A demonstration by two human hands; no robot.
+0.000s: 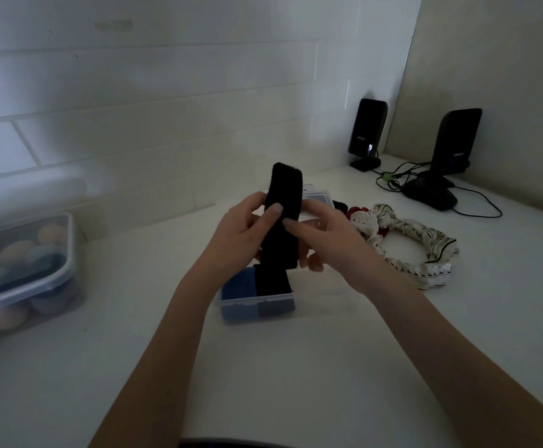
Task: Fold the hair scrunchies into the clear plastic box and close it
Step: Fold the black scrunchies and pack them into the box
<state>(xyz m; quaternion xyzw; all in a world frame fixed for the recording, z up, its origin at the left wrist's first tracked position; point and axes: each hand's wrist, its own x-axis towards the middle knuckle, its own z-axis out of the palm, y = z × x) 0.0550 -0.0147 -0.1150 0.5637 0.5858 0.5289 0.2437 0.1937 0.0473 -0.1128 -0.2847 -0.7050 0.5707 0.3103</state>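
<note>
hands pinching black band, above box

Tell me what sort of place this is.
Probably a home desk or counter against a wall: a white tiled wall behind a white tabletop, two black desktop speakers with cables, and a lidded storage tub of small items.
</note>
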